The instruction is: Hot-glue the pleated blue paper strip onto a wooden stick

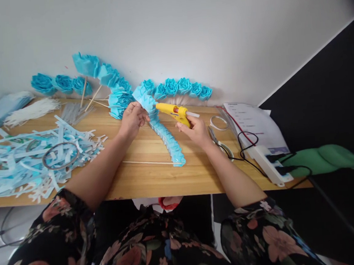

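A yellow hot glue gun (175, 113) is gripped in my right hand (197, 130), with a pale glue stick jutting from its back. Its nozzle points left and meets the edge of a pleated light blue paper strip (165, 135). This strip curves down across the tabletop, and its upper end is bunched like a flower. My left hand (134, 117) has its fingers closed at the left side of that bunched end; exactly where they pinch is partly hidden. A thin wooden stick (151, 162) lies by the strip's lower end.
Finished blue paper flowers (184, 85) line the wall, some on sticks. Paper scraps (35, 160) and a ring (60, 155) cover the left. At right are scissors (213, 134), tape rolls (218, 123), printed sheets (256, 122) and a power strip (270, 166) with cords.
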`<state>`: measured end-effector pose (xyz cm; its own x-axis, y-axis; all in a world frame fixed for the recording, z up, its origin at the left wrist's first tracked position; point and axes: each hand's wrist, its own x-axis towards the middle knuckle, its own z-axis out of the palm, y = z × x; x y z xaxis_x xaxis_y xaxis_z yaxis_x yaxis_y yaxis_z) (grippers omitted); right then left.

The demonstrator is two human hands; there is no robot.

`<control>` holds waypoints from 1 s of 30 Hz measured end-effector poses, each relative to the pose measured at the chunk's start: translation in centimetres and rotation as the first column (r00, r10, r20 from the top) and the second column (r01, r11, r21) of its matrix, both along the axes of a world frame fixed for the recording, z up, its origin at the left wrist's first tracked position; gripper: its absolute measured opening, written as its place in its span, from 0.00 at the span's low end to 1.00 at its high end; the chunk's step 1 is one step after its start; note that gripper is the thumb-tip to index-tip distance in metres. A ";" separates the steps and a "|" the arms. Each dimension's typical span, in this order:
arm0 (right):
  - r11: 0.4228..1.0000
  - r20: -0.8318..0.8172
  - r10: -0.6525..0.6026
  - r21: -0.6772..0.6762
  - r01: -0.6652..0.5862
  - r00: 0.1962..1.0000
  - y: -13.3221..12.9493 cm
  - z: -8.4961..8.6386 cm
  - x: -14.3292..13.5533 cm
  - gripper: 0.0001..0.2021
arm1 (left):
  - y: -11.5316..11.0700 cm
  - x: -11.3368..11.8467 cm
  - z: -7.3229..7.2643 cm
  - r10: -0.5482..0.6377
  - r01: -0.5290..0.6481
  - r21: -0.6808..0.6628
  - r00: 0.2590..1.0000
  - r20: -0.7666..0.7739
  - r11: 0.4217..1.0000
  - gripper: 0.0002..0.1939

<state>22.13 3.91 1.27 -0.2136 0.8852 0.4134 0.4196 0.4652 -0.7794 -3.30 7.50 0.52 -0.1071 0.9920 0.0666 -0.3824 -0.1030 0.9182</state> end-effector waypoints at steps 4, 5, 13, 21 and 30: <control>1.000 0.023 -0.003 -0.007 0.003 1.000 0.0 -0.3 -0.1 0.21 | -0.2 0.1 0.1 0.000 0.000 -0.011 1.000 0.005 1.000 0.18; 1.000 0.030 -0.002 -0.009 0.003 1.000 0.0 -0.3 -0.2 0.20 | -0.2 0.1 0.1 -0.007 0.007 -0.010 1.000 0.007 1.000 0.17; 0.998 -0.027 -0.054 -0.014 0.054 0.998 0.2 0.6 0.4 0.18 | 0.1 0.3 -0.4 0.031 -0.031 -0.018 0.999 0.004 0.999 0.18; 1.000 -0.003 0.005 0.001 -0.005 1.000 -0.3 0.5 -0.1 0.19 | 0.1 0.2 -0.4 0.005 -0.005 -0.008 1.000 -0.005 1.000 0.17; 0.997 -0.005 -0.057 -0.046 0.057 0.998 -0.1 0.8 0.1 0.18 | 0.3 0.3 -0.7 0.006 -0.006 -0.020 1.000 -0.004 1.000 0.21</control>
<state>22.19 3.85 2.03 -0.1596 0.9140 0.3729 0.4393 0.4040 -0.8024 -2.97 7.77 -0.22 -0.1130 0.9925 0.0471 -0.3779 -0.0868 0.9218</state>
